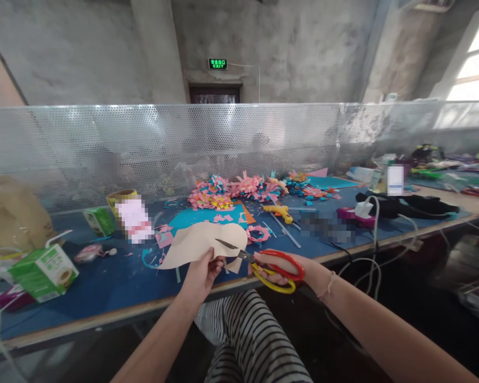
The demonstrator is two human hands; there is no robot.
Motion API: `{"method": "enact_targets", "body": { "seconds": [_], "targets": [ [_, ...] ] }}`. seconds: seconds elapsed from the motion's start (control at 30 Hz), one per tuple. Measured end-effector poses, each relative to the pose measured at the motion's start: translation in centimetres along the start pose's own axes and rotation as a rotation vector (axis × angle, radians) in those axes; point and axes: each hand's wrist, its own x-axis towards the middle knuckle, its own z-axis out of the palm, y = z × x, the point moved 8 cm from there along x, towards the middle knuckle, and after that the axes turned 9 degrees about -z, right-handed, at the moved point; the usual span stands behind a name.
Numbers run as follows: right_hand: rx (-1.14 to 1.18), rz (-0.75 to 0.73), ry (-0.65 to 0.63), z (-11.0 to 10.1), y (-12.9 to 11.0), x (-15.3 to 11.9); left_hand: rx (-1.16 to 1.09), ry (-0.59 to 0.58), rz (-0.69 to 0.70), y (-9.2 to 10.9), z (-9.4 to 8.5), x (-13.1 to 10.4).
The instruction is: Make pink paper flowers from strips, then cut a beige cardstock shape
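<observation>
My left hand (203,276) pinches the lower edge of a cream sheet (201,242) with a curved outline on its right side. In my right hand (272,266) are scissors (293,266) with one red and one yellow handle loop. Their blades point left and lie at the sheet's right part, one visible over its face. A small cream scrap (234,265) hangs between my two hands, just below the sheet. Behind the sheet, blue paper (183,217) with pink scraps lies on the table.
Pink, blue and yellow paper flowers (211,194) stand along the mesh divider (151,138). Right of the sheet are a pink paper ring (259,234), a yellow glue gun (279,214) and a tissue pack (355,215). Green cartons (43,272) and a brown bag (18,213) are left.
</observation>
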Motion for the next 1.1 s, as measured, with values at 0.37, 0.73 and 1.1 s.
{"method": "enact_targets", "body": {
  "seconds": [0.37, 0.73, 1.1],
  "targets": [
    [0.069, -0.027, 0.073, 0.5, 0.6, 0.9, 0.005, 0.082, 0.087, -0.3, -0.2, -0.7],
    [-0.097, -0.155, 0.118, -0.1, -0.2, 1.1, -0.032, 0.175, 0.199, 0.4, -0.3, -1.3],
    [0.010, -0.096, 0.027, 0.0, -0.7, 1.0, -0.010, 0.188, 0.196, 0.3, -0.4, -1.0]
  ]
}}
